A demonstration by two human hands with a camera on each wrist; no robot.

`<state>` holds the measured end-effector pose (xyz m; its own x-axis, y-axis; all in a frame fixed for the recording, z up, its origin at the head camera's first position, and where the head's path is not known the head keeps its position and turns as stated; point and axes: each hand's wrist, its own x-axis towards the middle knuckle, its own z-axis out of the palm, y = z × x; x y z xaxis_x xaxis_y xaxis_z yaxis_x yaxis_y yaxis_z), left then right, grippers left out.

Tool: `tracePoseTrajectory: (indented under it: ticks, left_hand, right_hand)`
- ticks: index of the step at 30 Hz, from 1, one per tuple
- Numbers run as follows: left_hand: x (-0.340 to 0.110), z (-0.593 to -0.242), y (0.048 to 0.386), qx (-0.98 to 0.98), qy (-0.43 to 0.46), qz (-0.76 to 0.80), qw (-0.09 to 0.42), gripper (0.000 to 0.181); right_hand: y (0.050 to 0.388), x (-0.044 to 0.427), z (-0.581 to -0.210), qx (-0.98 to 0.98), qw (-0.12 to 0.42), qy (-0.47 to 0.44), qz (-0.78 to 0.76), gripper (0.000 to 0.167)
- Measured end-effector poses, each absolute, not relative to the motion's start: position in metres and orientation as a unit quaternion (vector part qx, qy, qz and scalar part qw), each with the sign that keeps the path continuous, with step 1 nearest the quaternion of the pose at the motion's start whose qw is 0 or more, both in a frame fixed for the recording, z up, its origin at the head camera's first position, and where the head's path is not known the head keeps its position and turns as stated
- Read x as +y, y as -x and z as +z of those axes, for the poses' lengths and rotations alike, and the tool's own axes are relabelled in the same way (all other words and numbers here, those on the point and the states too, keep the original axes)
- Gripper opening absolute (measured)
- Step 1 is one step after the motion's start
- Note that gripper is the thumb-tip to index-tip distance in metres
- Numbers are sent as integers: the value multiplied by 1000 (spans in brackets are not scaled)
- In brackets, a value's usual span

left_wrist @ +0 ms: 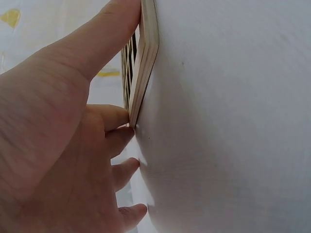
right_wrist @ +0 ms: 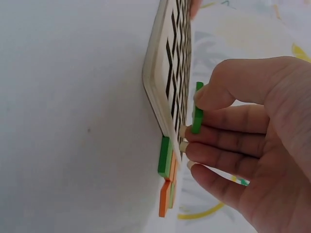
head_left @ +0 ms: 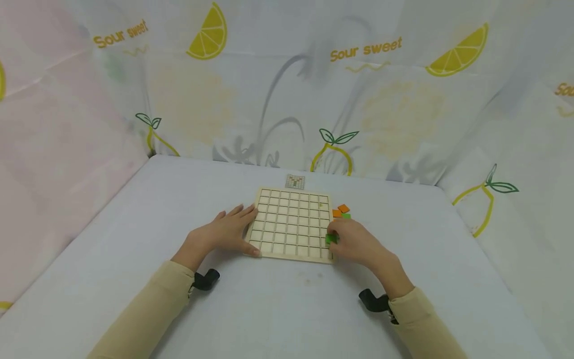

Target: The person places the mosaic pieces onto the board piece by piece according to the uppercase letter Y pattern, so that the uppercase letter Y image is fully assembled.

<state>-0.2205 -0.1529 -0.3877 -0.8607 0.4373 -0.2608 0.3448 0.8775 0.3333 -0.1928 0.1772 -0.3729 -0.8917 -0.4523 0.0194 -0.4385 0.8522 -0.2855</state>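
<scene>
A light wooden board with a grid of square recesses lies flat on the white table. My left hand rests along its left side, fingers spread and thumb on the near left corner; the left wrist view shows the thumb against the board's edge. Over the board's right edge, my right hand pinches a green square tile between thumb and fingers. In the right wrist view that tile stands on edge, just above the grid and apart from it.
Beside the board's right edge lie loose tiles: an orange tile, another orange one and a green tile. A small card with a coloured grid pattern lies behind the board. Printed cloth walls surround the table.
</scene>
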Motion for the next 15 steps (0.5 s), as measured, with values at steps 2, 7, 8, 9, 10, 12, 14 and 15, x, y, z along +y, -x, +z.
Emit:
tracePoseTrajectory:
  ticks: [2,7,8,9,10,12,14,15]
  left_hand:
    - [-152,-387,220,954,-204,141,169,122]
    - [-152,-387,221,954,-205,142,169,122]
    - [-152,-387,221,954,-204,142,169,122]
    - [-151,-387,222,954,-204,142,169,122]
    - [-151,-387,222,954,-204,141,169,122]
    - [-151,-387,222,954,-204,139,170,122]
    - [-151,-386,221,954,-205,138,172,122]
    - [-151,-385,221,953,-205,138,172,122]
  right_hand:
    - [193,174,-374,962,16,232,-144,20]
    - [194,165,-374,962,17,234,-137,20]
    - [194,164,-374,962,19,234,-137,20]
    - [194,163,-374,962,19,234,-136,20]
    - [194,162,-375,963,20,234,-136,20]
    - [194,160,-375,963,18,235,-135,20]
    - [194,158,-376,962,15,236,-133,21]
    - [194,157,-376,962,14,237,-133,21]
